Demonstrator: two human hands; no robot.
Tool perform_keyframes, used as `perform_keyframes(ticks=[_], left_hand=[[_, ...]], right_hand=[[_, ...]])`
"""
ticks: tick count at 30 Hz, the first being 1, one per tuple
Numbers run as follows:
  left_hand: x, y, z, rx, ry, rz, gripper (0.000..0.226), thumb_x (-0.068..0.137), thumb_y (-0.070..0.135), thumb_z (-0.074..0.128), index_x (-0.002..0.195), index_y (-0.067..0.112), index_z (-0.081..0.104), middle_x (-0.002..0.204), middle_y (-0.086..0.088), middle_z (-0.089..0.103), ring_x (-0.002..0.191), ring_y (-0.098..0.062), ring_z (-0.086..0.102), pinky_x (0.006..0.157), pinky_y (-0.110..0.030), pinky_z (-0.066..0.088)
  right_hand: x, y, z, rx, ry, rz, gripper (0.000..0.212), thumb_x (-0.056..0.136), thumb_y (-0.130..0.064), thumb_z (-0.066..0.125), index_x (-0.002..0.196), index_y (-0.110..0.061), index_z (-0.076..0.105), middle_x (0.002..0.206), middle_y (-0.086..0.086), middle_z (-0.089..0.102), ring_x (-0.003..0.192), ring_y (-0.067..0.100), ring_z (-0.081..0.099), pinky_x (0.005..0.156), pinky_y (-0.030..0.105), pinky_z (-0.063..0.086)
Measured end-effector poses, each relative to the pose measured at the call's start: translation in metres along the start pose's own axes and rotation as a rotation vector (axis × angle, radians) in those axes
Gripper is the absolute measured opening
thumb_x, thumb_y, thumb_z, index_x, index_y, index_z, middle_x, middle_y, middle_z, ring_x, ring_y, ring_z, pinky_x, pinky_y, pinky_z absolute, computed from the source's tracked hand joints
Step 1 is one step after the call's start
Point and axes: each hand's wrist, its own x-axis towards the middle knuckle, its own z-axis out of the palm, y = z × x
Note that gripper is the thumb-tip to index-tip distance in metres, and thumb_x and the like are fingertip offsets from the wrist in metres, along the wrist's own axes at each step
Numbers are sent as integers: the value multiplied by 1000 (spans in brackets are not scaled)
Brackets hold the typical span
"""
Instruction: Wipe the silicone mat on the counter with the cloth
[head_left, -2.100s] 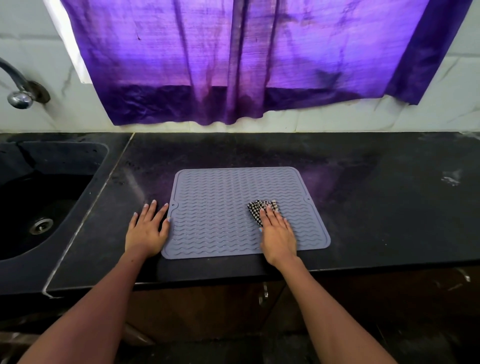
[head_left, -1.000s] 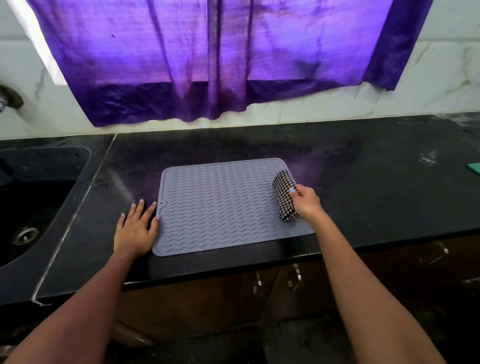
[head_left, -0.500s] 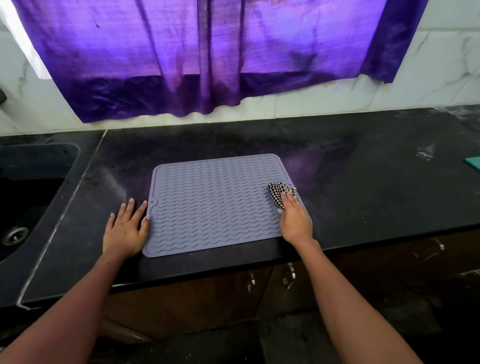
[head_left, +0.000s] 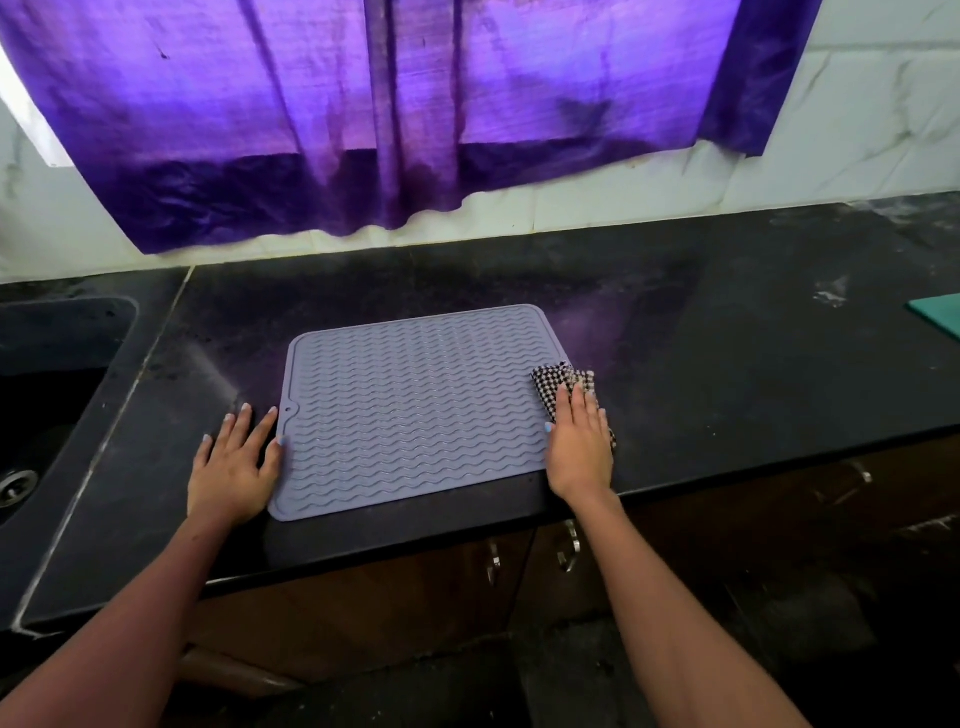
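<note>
A grey silicone mat (head_left: 415, 405) with wavy ridges lies flat on the black counter (head_left: 727, 353). A black-and-white checked cloth (head_left: 563, 382) sits at the mat's right edge. My right hand (head_left: 579, 447) lies flat on the cloth with straight fingers, pressing it down over the mat's right border. Most of the cloth is hidden under the palm. My left hand (head_left: 234, 467) rests flat on the counter, fingers spread, its thumb side touching the mat's left edge.
A dark sink (head_left: 36, 415) is set into the counter at the left. A purple curtain (head_left: 405, 114) hangs on the tiled wall behind. A green item (head_left: 937, 314) shows at the right edge. Cabinet handles (head_left: 569, 548) sit below the counter front.
My right hand has slid the cloth from the middle of the mat to its right edge, gripping it briefly, then flattening on it. My left hand has stayed at the left edge.
</note>
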Motion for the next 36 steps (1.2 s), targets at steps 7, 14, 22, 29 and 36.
perform_keyframes(ticks=[7,14,22,29,36], left_hand=[[0,-1,0,-13,0,-6,66,88,55,13,147,29,24,157,-4,16,146,-20,10,117,-40,4],[-1,0,-1,-17,5,-1,71,85,57,9,147,28,24,157,-4,16,146,-20,10,117,-41,4],[0,0,-1,-37,22,-11,80,79,65,4,147,29,27,157,-3,17,146,-18,11,117,-40,5],[-1,1,-1,-43,46,-6,80,80,65,5,146,27,30,156,-4,20,145,-20,13,117,-42,6],[-1,2,-2,-46,41,-3,82,79,65,4,146,27,30,156,-4,20,145,-20,13,116,-41,7]], right_hand=[[10,10,0,-43,-11,-37,66,93,-5,47,150,-15,15,158,6,15,146,19,12,120,30,6],[43,2,-56,487,-184,253,42,93,-11,45,134,-20,51,131,14,56,119,32,52,98,34,41],[57,-24,-24,119,31,41,56,94,-7,44,147,-12,27,152,16,28,137,33,31,112,42,30],[57,-20,8,-90,-83,11,68,95,-14,43,151,-11,5,159,13,2,147,26,3,120,33,3],[72,-17,-14,19,-135,11,58,91,-7,47,146,-16,30,151,13,31,138,31,31,111,37,30]])
